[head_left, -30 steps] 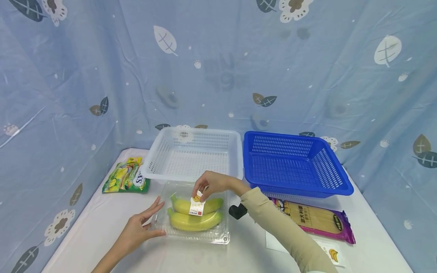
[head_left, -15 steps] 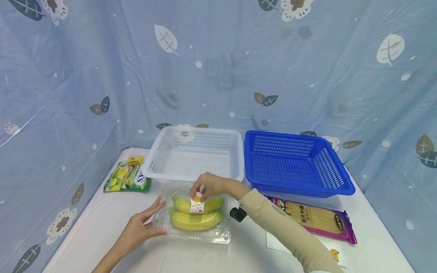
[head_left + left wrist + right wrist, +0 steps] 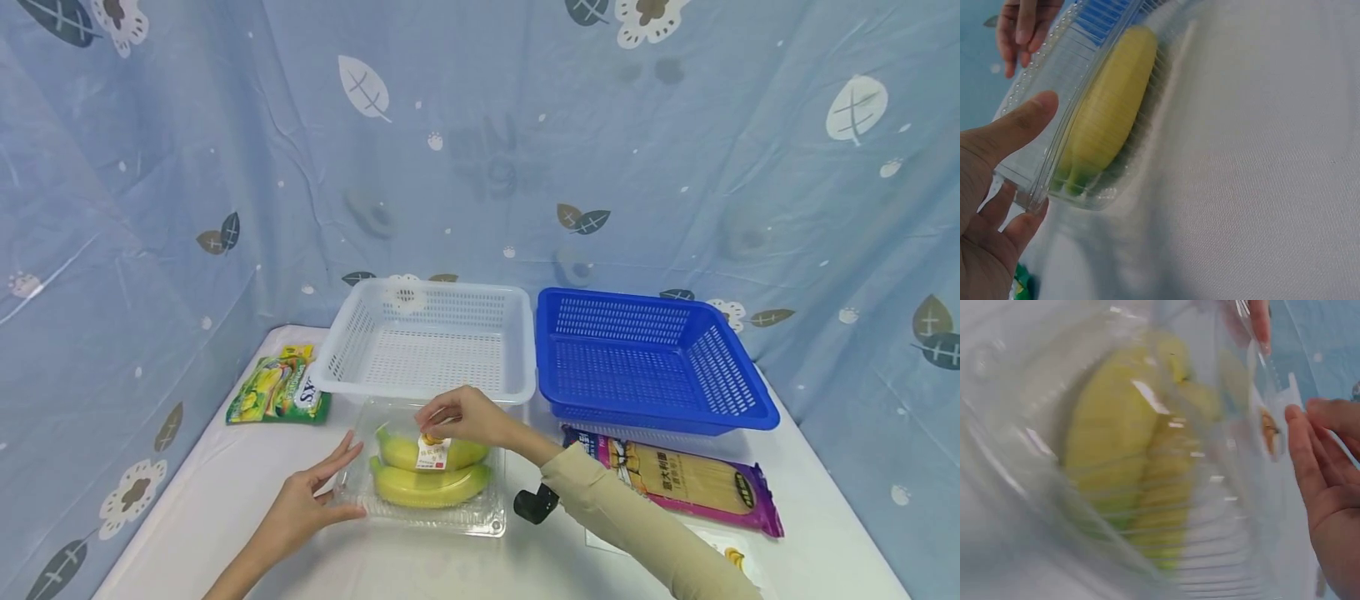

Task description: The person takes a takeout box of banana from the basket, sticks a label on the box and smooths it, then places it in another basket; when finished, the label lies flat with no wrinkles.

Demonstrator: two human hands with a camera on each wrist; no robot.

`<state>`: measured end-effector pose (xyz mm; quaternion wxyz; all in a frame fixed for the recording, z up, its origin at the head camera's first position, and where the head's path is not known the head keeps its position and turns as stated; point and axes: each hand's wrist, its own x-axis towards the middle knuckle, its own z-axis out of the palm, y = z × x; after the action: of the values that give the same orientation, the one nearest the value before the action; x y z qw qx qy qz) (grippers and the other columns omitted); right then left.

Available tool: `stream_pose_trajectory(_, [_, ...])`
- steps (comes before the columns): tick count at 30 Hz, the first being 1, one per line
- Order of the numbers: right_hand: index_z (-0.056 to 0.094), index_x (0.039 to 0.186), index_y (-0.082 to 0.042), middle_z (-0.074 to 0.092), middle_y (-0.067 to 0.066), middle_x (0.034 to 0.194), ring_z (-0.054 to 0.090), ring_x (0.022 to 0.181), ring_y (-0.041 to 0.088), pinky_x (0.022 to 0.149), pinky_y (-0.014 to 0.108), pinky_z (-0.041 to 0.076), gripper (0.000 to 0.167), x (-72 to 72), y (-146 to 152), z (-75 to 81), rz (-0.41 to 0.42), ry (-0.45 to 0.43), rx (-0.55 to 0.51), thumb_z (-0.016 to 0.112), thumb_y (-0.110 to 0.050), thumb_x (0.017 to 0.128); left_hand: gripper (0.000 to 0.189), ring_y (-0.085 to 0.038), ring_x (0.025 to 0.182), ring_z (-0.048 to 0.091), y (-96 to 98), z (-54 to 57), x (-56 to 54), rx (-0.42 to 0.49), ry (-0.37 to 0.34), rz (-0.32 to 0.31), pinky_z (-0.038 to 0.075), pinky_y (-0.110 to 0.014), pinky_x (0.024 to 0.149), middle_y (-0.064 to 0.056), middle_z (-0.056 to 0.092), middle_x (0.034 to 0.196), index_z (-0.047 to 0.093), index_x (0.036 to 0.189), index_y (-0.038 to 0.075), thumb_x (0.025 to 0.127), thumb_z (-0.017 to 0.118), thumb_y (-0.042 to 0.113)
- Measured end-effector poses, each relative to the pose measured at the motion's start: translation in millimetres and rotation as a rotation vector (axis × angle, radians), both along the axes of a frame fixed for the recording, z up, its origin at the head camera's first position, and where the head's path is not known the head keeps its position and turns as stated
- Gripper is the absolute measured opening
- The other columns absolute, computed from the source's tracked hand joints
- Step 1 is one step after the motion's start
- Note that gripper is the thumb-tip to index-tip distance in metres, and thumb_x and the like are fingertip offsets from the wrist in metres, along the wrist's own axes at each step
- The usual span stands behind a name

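A clear plastic clamshell box (image 3: pixel 420 518) with two yellow bananas (image 3: pixel 431 487) inside stands on the table. My left hand (image 3: pixel 306 502) grips its left end, thumb on one side and fingers on the other, also plain in the left wrist view. A white label (image 3: pixel 432 455) with a banana picture lies on the lid, over the bananas. Just above the label's top is my right hand (image 3: pixel 471 419); in the right wrist view its fingertips (image 3: pixel 1294 414) show a small gap from the label (image 3: pixel 1269 432), with nothing held between them.
Behind the box stand a white basket (image 3: pixel 423 388) and a blue basket (image 3: pixel 652 410). A green and yellow candy bag (image 3: pixel 273 392) lies at left. To the right, a spaghetti pack (image 3: pixel 682 479) lies beyond the right sleeve, with a banana-picture sheet (image 3: pixel 742 557) partly hidden beneath it.
My right fingers pinched the label's top earlier; now they have let go and drawn slightly up and back. The label, tilted at first, sits straighter on the lid. The left hand keeps its place.
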<state>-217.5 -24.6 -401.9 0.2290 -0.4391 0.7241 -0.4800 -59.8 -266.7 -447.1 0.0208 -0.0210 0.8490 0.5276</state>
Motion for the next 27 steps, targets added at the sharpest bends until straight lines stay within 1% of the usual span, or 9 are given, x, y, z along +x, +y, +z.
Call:
stream_pose_trajectory(2, [0.066, 0.107, 0.012, 0.068, 0.022, 0.107, 0.067, 0.099, 0.026, 0.084, 0.021, 0.052, 0.020, 1.7, 1, -5.0, -0.027, -0.053, -0.014, 0.064, 0.007, 0.087, 0.085, -0.040, 0.137, 0.025, -0.2, 0.8, -0.2, -0.003, 0.001, 0.002, 0.045, -0.044, 0.095, -0.008, 0.024, 0.154, 0.047, 0.142, 0.007, 0.066, 0.086, 0.016])
stream_pose_trajectory(5, [0.066, 0.107, 0.010, 0.068, 0.021, 0.107, 0.066, 0.102, 0.027, 0.086, 0.022, 0.051, 0.019, 3.4, 3, -11.2, -0.084, -0.065, -0.039, 0.064, 0.005, 0.088, 0.085, -0.040, 0.137, 0.025, 0.0, 1.0, -0.5, -0.007, -0.001, -0.003, 0.045, -0.045, 0.095, -0.008, 0.023, 0.155, 0.046, 0.142, 0.008, 0.067, 0.086, 0.016])
stream_pose_trajectory(7, [0.066, 0.109, 0.008, 0.068, 0.020, 0.109, 0.065, 0.103, 0.028, 0.086, 0.023, 0.052, 0.020, 5.0, 4, -13.3, -0.124, -0.092, -0.061, 0.062, 0.004, 0.090, 0.085, -0.040, 0.137, 0.025, 0.1, 0.7, -0.5, -0.010, -0.002, -0.011, 0.045, -0.045, 0.095, -0.008, 0.023, 0.155, 0.046, 0.142, 0.008, 0.067, 0.085, 0.017])
stream_pose_trajectory(10, [0.065, 0.111, 0.008, 0.067, 0.019, 0.112, 0.065, 0.103, 0.028, 0.086, 0.027, 0.052, 0.021, 8.7, 6, -13.8, -0.161, -0.180, -0.091, 0.061, 0.001, 0.091, 0.085, -0.040, 0.137, 0.025, 0.1, 0.5, 0.1, -0.009, -0.007, -0.008, 0.045, -0.044, 0.094, -0.007, 0.023, 0.155, 0.046, 0.142, 0.008, 0.067, 0.085, 0.016])
stream_pose_trajectory(13, [0.065, 0.111, 0.007, 0.068, 0.017, 0.111, 0.067, 0.100, 0.025, 0.085, 0.028, 0.053, 0.021, 12.6, 8, -14.4, -0.184, -0.262, -0.086, 0.061, -0.001, 0.093, 0.085, -0.040, 0.137, 0.025, -0.3, 0.9, 0.5, -0.020, -0.008, -0.004, 0.046, -0.042, 0.094, -0.007, 0.023, 0.155, 0.046, 0.142, 0.008, 0.068, 0.085, 0.017])
stream_pose_trajectory(15, [0.066, 0.110, 0.006, 0.069, 0.016, 0.109, 0.067, 0.100, 0.024, 0.085, 0.028, 0.053, 0.020, 15.0, 9, -15.3, -0.192, -0.292, -0.073, 0.061, -0.002, 0.093, 0.085, -0.040, 0.137, 0.025, -0.2, 1.2, 0.9, -0.024, -0.008, -0.002, 0.046, -0.042, 0.094, -0.008, 0.023, 0.155, 0.046, 0.142, 0.008, 0.068, 0.085, 0.017])
stream_pose_trajectory(17, [0.067, 0.110, 0.004, 0.069, 0.016, 0.108, 0.067, 0.101, 0.023, 0.086, 0.028, 0.053, 0.019, 17.5, 9, -15.6, -0.193, -0.302, -0.060, 0.061, -0.002, 0.093, 0.085, -0.040, 0.138, 0.025, -0.1, 1.2, 0.9, -0.023, -0.009, -0.003, 0.046, -0.042, 0.094, -0.008, 0.023, 0.155, 0.046, 0.142, 0.008, 0.068, 0.085, 0.018])
stream_pose_trajectory(23, [0.067, 0.111, 0.003, 0.069, 0.015, 0.110, 0.065, 0.104, 0.021, 0.089, 0.026, 0.051, 0.020, 25.0, 11, -16.1, -0.158, -0.317, -0.049, 0.061, -0.003, 0.093, 0.085, -0.040, 0.138, 0.025, -0.5, -1.2, 0.9, -0.022, 0.001, -0.009, 0.046, -0.043, 0.094, -0.008, 0.023, 0.155, 0.046, 0.142, 0.008, 0.067, 0.085, 0.020])
stream_pose_trajectory(27, [0.066, 0.112, 0.004, 0.068, 0.015, 0.112, 0.065, 0.102, 0.019, 0.086, 0.027, 0.052, 0.021, 32.3, 12, -16.0, -0.135, -0.353, -0.049, 0.061, -0.004, 0.092, 0.086, -0.040, 0.137, 0.027, -1.3, -3.3, 0.5, -0.056, 0.017, -0.010, 0.047, -0.045, 0.093, -0.008, 0.024, 0.155, 0.047, 0.142, 0.009, 0.067, 0.085, 0.024])
